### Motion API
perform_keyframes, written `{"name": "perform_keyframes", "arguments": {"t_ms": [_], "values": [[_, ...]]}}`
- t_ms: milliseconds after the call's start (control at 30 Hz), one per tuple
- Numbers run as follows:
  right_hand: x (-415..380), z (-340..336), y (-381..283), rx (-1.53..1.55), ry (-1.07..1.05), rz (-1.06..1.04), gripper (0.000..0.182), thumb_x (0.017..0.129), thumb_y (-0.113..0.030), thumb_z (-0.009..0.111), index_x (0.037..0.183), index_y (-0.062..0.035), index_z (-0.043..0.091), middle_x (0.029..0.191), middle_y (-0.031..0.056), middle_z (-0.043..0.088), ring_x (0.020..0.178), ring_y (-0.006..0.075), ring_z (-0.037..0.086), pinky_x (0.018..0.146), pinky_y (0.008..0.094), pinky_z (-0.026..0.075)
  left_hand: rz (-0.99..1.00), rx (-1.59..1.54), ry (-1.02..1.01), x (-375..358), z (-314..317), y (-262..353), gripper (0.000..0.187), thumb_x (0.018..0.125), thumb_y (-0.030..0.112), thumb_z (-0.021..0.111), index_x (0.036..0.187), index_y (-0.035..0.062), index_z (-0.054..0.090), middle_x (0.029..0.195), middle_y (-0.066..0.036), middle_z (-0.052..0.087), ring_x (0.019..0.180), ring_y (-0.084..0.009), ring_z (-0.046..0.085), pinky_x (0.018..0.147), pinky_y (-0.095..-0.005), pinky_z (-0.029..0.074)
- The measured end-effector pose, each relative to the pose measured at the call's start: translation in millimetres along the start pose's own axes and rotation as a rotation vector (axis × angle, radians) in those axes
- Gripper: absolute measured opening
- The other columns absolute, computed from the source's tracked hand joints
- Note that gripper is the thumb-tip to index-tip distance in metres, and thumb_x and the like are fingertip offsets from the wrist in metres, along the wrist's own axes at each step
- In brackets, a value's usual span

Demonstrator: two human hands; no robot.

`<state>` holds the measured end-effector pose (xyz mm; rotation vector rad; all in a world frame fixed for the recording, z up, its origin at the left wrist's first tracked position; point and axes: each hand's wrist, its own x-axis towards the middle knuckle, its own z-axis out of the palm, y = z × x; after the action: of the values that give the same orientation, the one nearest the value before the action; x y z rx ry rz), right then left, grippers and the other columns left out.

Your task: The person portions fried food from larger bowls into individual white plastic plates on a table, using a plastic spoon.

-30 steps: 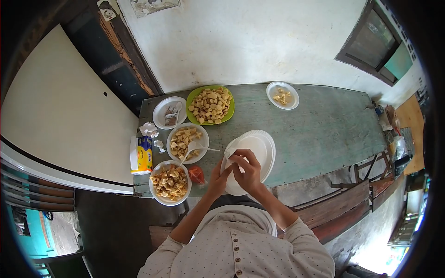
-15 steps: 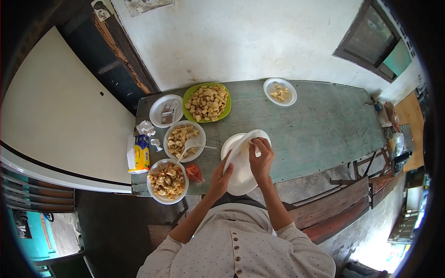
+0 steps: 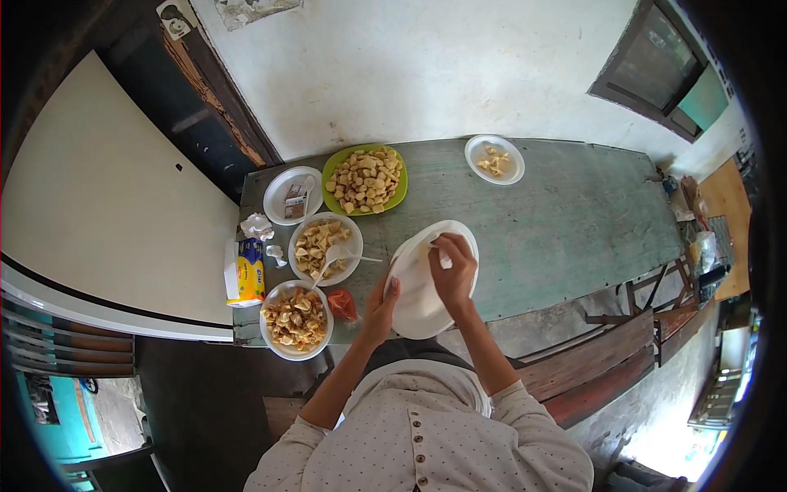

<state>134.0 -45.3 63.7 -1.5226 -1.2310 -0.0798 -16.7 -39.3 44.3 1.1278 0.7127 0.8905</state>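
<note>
The L hand [image 3: 380, 308] has its grip on the tipped white plate [image 3: 416, 289] by the table [image 3: 566, 221] edge, prob. b/c the R hand [image 3: 456, 277], w/ a pinched tissue [image 3: 445, 261], is at its inside.

Left hand [image 3: 381, 307]: thumb up, fingers partly hidden | right hand [image 3: 452, 271]: fingertips pinched, wrist bent | forearms angled inward

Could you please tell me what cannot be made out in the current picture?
Head view: most fingers of the left hand, hidden behind the held plate.
Head view: part of the white wad, covered by the right hand.
Head view: fine print on the yellow pack, too small.
</note>
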Motion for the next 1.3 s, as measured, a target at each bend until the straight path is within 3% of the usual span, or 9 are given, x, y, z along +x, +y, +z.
{"name": "perform_keyframes", "arguments": {"t_ms": [133,300,433,567,733,833,1033,1133,1300], "values": [[-10.2,3.6,-14.2,0.075,-0.051,0.059,0.015,0.067,0.008,0.059,0.08,0.0006,0.06,0.086,0.0123,0.06,0.074,0.0263,0.06,0.066,0.0308,0.048,0.017,-0.025,0.006,0.5,4.7,0.5,0.042,0.092,0.031,0.042,0.12,-0.0006,0.044,0.112,-0.008,0.052,0.1,-0.0117,0.047,0.087,-0.025,0.036],[-58.4,4.6,-44.0,0.162,-0.328,-0.138,0.021,0.062,0.007,0.062,0.081,-0.0035,0.061,0.086,0.0084,0.059,0.076,0.0257,0.057,0.068,0.0336,0.045,-0.097,-0.223,0.126,3.0,-9.1,7.5,0.042,0.092,0.032,0.043,0.119,0.0,0.043,0.107,-0.009,0.053,0.096,-0.0148,0.051,0.08,-0.0263,0.043],[-70.7,-12.5,-35.2,0.163,-0.44,-0.209,0.023,0.061,0.006,0.061,0.08,-0.0057,0.061,0.085,0.0055,0.06,0.076,0.0238,0.057,0.07,0.0333,0.045,-0.04,-0.126,0.213,-3.4,-12.5,18.2,0.044,0.091,0.032,0.044,0.121,0.0003,0.041,0.106,-0.01,0.053,0.094,-0.0174,0.054,0.075,-0.0282,0.046],[-65.0,-27.7,-7.8,0.04,-0.56,-0.188,0.021,0.062,0.007,0.059,0.077,-0.0059,0.062,0.086,0.0045,0.061,0.079,0.0234,0.058,0.071,0.0343,0.045,-0.049,-0.336,0.286,-0.5,-16.2,6.4,0.051,0.089,0.034,0.048,0.126,0.0024,0.034,0.115,-0.012,0.048,0.102,-0.0218,0.051,0.081,-0.034,0.047],[-35.9,-27.5,12.1,-0.068,-0.45,-0.141,0.018,0.065,0.008,0.057,0.077,-0.0045,0.062,0.084,0.0084,0.061,0.078,0.0271,0.058,0.072,0.0353,0.045,-0.048,-0.33,0.341,5.2,-17.0,16.2,0.054,0.088,0.035,0.049,0.129,0.0051,0.03,0.121,-0.012,0.043,0.108,-0.0247,0.048,0.086,-0.0378,0.046],[-13.0,-24.6,2.0,-0.089,-0.225,-0.11,0.019,0.066,0.009,0.058,0.08,-0.0032,0.062,0.083,0.0098,0.061,0.076,0.0275,0.058,0.068,0.0347,0.046,-0.005,-0.306,0.31,7.4,-18.3,11.0,0.052,0.088,0.033,0.049,0.127,0.0033,0.032,0.118,-0.012,0.046,0.11,-0.0227,0.047,0.085,-0.0376,0.046],[-3.8,-0.6,-35.1,0.087,-0.201,-0.263,0.027,0.062,0.011,0.061,0.086,-0.0019,0.059,0.088,0.01,0.057,0.076,0.0272,0.057,0.064,0.0334,0.047,0.129,0.088,0.229,-6.3,6.9,2.1,0.04,0.092,0.029,0.044,0.118,-0.0017,0.045,0.101,-0.003,0.051,0.087,-0.0073,0.044,0.076,-0.0199,0.035],[5.3,4.9,-14.2,0.021,-0.044,-0.188,0.024,0.065,0.011,0.059,0.086,-0.0007,0.059,0.086,0.0114,0.057,0.076,0.028,0.058,0.063,0.0332,0.048,0.166,0.083,0.164,-6.2,4.1,7.4,0.041,0.092,0.029,0.042,0.12,-0.002,0.043,0.106,-0.005,0.051,0.094,-0.0092,0.045,0.081,-0.0223,0.036],[9.0,-3.5,29.1,-0.068,0.002,-0.079,0.021,0.07,0.008,0.056,0.088,-0.0019,0.058,0.089,0.0137,0.058,0.077,0.0304,0.058,0.064,0.0356,0.049,0.269,0.209,0.118,-14.4,6.4,10.4,0.042,0.093,0.025,0.038,0.125,-0.003,0.04,0.113,-0.012,0.052,0.1,-0.0126,0.047,0.086,-0.0247,0.036]]}}
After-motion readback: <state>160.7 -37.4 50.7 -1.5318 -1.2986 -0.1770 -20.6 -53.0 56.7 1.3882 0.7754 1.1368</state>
